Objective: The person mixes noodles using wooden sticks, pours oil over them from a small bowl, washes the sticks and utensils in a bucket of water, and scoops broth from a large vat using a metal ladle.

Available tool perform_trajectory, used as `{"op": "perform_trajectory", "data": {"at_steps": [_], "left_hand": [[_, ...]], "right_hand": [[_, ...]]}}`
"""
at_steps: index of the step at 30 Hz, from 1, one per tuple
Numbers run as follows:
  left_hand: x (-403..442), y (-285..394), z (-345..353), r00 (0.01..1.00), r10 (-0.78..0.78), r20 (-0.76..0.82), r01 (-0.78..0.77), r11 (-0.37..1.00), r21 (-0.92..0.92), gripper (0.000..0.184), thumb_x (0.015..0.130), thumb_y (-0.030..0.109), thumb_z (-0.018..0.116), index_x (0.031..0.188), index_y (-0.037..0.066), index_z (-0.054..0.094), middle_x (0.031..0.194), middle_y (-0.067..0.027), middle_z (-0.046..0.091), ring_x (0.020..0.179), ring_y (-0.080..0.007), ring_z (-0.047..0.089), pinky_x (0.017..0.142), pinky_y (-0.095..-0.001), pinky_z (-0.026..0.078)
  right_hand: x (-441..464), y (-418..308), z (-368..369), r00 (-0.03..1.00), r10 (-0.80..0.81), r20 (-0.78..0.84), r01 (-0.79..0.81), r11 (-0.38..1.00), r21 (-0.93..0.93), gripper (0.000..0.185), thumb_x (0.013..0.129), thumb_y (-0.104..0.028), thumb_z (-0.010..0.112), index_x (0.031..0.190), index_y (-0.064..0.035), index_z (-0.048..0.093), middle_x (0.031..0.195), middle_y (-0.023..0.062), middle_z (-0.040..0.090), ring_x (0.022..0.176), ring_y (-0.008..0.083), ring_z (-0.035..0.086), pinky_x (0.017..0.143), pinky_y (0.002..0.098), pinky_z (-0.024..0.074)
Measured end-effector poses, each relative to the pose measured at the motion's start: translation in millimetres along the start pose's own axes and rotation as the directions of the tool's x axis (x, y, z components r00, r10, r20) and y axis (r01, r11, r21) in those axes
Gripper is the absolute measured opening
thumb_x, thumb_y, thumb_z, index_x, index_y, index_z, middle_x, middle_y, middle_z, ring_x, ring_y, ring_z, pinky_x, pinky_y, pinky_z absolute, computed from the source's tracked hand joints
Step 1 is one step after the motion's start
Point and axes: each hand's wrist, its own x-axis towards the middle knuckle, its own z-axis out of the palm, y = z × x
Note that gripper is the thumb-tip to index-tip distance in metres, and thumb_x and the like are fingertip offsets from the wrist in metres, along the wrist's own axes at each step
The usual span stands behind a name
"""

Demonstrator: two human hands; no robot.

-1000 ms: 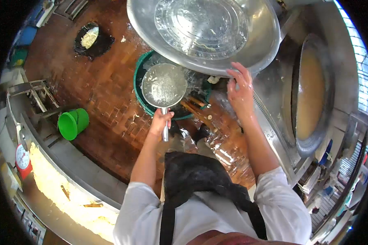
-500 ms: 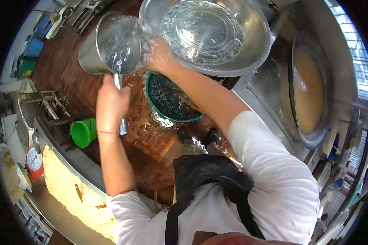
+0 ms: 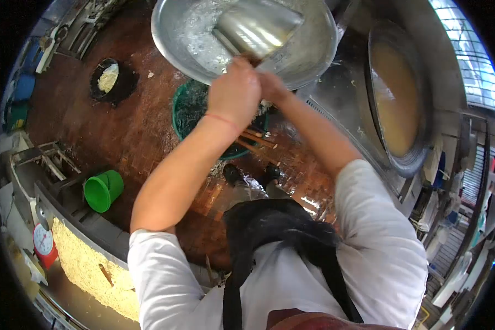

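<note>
My left hand point(image 3: 235, 91) is closed round the handle of a large metal dipper point(image 3: 261, 27), the handle itself mostly hidden. The dipper is tilted on its side over a wide metal basin point(image 3: 168, 41), where water is splashing. Close against my left hand is my right hand point(image 3: 272, 87), at the basin's near rim below the dipper. Its fingers are hidden behind the left hand, so I cannot tell what they grip. Beneath both hands stands a green tub point(image 3: 177, 113) with dark, wet contents. Several wooden sticks point(image 3: 253, 144) lie across its near side.
To the right a big wok point(image 3: 399, 96) holds cloudy brownish liquid. A green bucket point(image 3: 103, 191) stands at left on the wet brick floor point(image 3: 143, 126). Farther off is a dark round container point(image 3: 109, 80) with pale material. A red scale point(image 3: 44, 242) sits beside a yellowish crumbly mass point(image 3: 88, 264).
My left hand has swung the dipper from the left, over the floor, to above the basin. My right hand has come together with the left. The view has shifted, showing the dark container.
</note>
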Motion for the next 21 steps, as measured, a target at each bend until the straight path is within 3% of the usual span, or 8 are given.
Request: {"op": "perform_trajectory", "data": {"at_steps": [1, 2, 3, 4, 7, 10, 16, 21], "left_hand": [[11, 12, 6, 0.999, -0.037, -0.006, 0.037, 0.997, -0.064, 0.024, 0.094, 0.011, 0.040, 0.108, -0.005, 0.052, 0.096, -0.0274, 0.064, 0.087, -0.0453, 0.065, 0.077, -0.0528, 0.052], [16, 22, 10, 0.997, -0.080, -0.004, 0.078, 0.989, -0.128, 0.023, 0.093, 0.010, 0.043, 0.108, -0.005, 0.052, 0.097, -0.0265, 0.064, 0.086, -0.0454, 0.065, 0.077, -0.0529, 0.052], [16, 21, 13, 0.996, -0.087, -0.007, 0.085, 0.986, -0.145, 0.024, 0.092, 0.010, 0.046, 0.110, -0.005, 0.052, 0.098, -0.0266, 0.064, 0.087, -0.0451, 0.065, 0.077, -0.0527, 0.052], [16, 17, 15, 0.995, -0.097, -0.016, 0.093, 0.983, -0.161, 0.025, 0.091, 0.011, 0.049, 0.111, -0.005, 0.052, 0.098, -0.0267, 0.064, 0.089, -0.0448, 0.064, 0.078, -0.0525, 0.051], [-9, -6, -4, 0.982, -0.023, -0.188, -0.003, 0.991, -0.136, 0.035, 0.090, 0.011, 0.058, 0.120, -0.005, 0.051, 0.110, -0.0281, 0.061, 0.100, -0.0452, 0.061, 0.082, -0.0510, 0.051], [-57, -40, -19, 0.853, -0.506, -0.125, 0.427, 0.816, -0.390, 0.040, 0.091, 0.023, 0.065, 0.116, -0.007, 0.054, 0.109, -0.0293, 0.064, 0.099, -0.0436, 0.064, 0.083, -0.0446, 0.051], [-162, -129, 26, 0.621, -0.777, -0.102, 0.670, 0.594, -0.445, 0.037, 0.093, 0.025, 0.063, 0.116, -0.004, 0.054, 0.100, -0.0271, 0.067, 0.093, -0.0419, 0.065, 0.081, -0.0447, 0.049], [-183, -175, 120, 0.716, -0.694, 0.075, 0.698, 0.708, -0.109, 0.038, 0.089, 0.022, 0.065, 0.115, -0.002, 0.053, 0.093, -0.0289, 0.067, 0.091, -0.0484, 0.064, 0.079, -0.0522, 0.051]], "right_hand": [[-7, 49, 34, 0.998, -0.067, -0.011, 0.065, 0.988, -0.139, 0.035, 0.093, -0.038, 0.052, 0.117, -0.0188, 0.069, 0.125, 0.0096, 0.065, 0.113, 0.0308, 0.062, 0.095, 0.0448, 0.0490], [-22, 91, 16, 0.970, 0.076, 0.230, -0.012, 0.963, -0.269, 0.033, 0.090, -0.035, 0.056, 0.116, -0.0202, 0.070, 0.122, 0.0092, 0.066, 0.112, 0.0325, 0.063, 0.097, 0.0546, 0.0458], [-59, 93, -48, 0.950, 0.235, 0.205, -0.147, 0.917, -0.371, 0.033, 0.090, -0.035, 0.058, 0.119, -0.0238, 0.068, 0.120, 0.0100, 0.066, 0.110, 0.0330, 0.064, 0.100, 0.0662, 0.0385], [-70, 149, -61, 0.926, 0.232, 0.297, -0.069, 0.878, -0.473, 0.036, 0.092, -0.035, 0.055, 0.126, -0.0255, 0.063, 0.129, 0.0088, 0.062, 0.121, 0.0324, 0.057, 0.105, 0.0716, 0.0284], [-100, 220, -67, 0.871, 0.297, -0.392, -0.439, 0.828, -0.347, 0.044, 0.090, -0.028, 0.058, 0.132, -0.0153, 0.058, 0.149, 0.0095, 0.043, 0.138, 0.0330, 0.038, 0.110, 0.0702, 0.0211], [-102, 221, -38, 0.692, 0.402, -0.600, -0.561, 0.822, -0.097, 0.045, 0.087, -0.022, 0.061, 0.131, -0.0141, 0.059, 0.149, 0.0132, 0.042, 0.139, 0.0351, 0.036, 0.111, 0.0681, 0.0223], [-118, 101, -25, 0.695, 0.326, -0.641, -0.235, 0.945, 0.226, 0.033, 0.084, -0.015, 0.063, 0.117, -0.0112, 0.068, 0.143, 0.0165, 0.049, 0.138, 0.0361, 0.039, 0.113, 0.0589, 0.0272], [-101, 16, -50, 0.705, 0.175, -0.687, -0.076, 0.982, 0.173, 0.031, 0.086, -0.015, 0.065, 0.116, -0.0107, 0.067, 0.141, 0.0138, 0.051, 0.135, 0.0361, 0.043, 0.112, 0.0530, 0.0318]]}}
